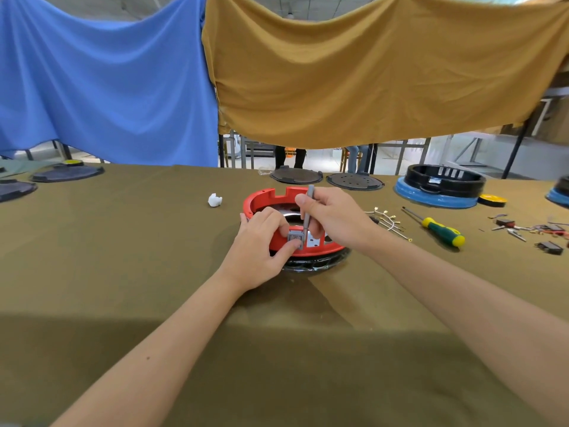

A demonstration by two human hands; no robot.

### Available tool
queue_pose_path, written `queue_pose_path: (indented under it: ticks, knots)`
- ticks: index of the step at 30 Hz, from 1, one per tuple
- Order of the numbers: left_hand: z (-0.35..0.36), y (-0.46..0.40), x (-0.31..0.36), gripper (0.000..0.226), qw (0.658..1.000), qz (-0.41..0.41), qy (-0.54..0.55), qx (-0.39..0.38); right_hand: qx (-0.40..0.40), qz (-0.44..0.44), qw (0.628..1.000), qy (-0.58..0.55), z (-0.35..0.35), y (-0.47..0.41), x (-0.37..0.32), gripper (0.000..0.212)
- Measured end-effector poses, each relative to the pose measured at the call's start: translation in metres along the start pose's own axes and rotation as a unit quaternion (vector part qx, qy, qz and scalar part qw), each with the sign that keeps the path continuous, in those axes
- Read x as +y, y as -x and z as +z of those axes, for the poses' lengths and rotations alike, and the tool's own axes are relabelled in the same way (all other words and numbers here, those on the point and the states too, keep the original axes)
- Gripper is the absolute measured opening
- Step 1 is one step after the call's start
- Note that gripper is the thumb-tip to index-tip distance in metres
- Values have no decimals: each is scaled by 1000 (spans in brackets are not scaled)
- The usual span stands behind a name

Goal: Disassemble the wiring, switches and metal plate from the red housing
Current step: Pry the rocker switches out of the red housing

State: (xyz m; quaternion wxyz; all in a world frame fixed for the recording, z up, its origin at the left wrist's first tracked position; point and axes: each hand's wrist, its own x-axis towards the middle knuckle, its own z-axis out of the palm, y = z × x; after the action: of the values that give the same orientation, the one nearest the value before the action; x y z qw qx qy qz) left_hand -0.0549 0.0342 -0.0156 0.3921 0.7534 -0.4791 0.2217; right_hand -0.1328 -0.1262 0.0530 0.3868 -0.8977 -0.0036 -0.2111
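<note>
Wires [388,221] and black switches [549,247] already lay freed on the bench [154,241] as my left hand [261,238] pinched a grey switch [295,238] at the red housing [264,198] wall and my right hand [331,215] gripped a grey tool [308,211], metal plate [314,241] apparently still inside.

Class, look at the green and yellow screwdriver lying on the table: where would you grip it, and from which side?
Grip the screwdriver by its thick green-and-yellow handle, coming from above. It lies flat on the cloth with open space around it, handle end nearer the person and thin shaft pointing away.
</note>
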Motion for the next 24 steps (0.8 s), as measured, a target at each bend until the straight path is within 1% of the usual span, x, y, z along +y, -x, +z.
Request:
queue_pose_path:
  ticks: [5, 7, 8, 9, 11, 12, 14, 16, 20, 24]
  knots:
    - [1, -1, -2, 24, 1000, -2, 3, 0, -30, 48, 998, 24, -4, -8, -8, 44]
    - [1, 0, -2, 23, 1000, -2, 7, 0, -47, 42, 997, 48, -5, -9, -12, 42]
    - [1, 1, -2, 23, 1000, -1, 11, 3, -41, 31, 997, 51, -6, -8, -13, 41]
    - [1, 1, -2, 24, 1000, 1, 15, 8, -22, 18, 999, 33, -6, -7, -12, 39]
    - [2, 1, -3, 30, 1000, -2, 25, 19, 16, -7, 999, -51, -7, -4, -10, 36]
    - [3, 0, -4, 35, 999, -6, 24, 23, 20, -19, 996, -87, -7, -3, -9, 34]
    - [5, -1, -7, 48, 1000, -2, -2, 28, 11, -43, 994, -101, -4, -3, -7, 32]
    - [6, -3, -9, 55, 999, 6, -30, 28, -3, -53, 996, -67, 0, -6, -7, 30]
    - [6, -4, -11, 56, 998, 7, -61, 28, -33, -58, 998, 13, 5, -10, -6, 29]
    - [7, -4, -10, 59, 996, 7, -85, 29, -62, -53, 993, 80, 4, -19, -16, 33]
